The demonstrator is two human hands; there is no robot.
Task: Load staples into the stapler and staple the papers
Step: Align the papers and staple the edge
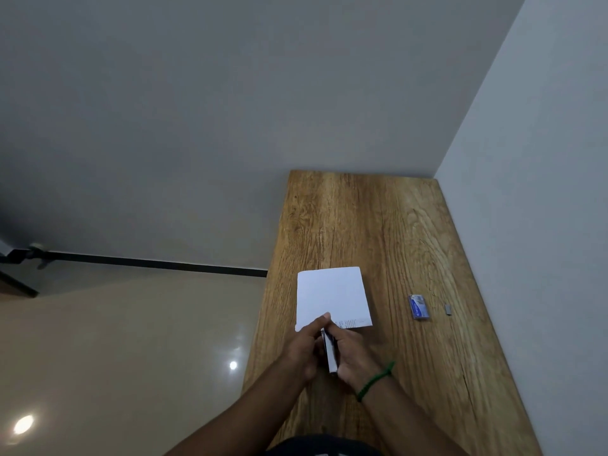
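Two hands meet at lower centre. The left hand (301,350) and right hand (350,353) each curl round one slim, silvery stapler (330,357), whose nose is at the near edge of one white rectangular stack of papers (332,296); the sheet count cannot be told. One green bracelet (375,381) circles the right wrist. Right of centre lie one small blue staple box (418,307) and one short grey staple strip (448,308), near each other but apart. All rest on one grained wooden table (362,225).

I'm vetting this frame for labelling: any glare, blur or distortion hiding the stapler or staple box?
Head view: lamp glare only on the floor; wide-angle lens splays the table edges; left hand and right hand half hide the stapler; box print too soft to read.
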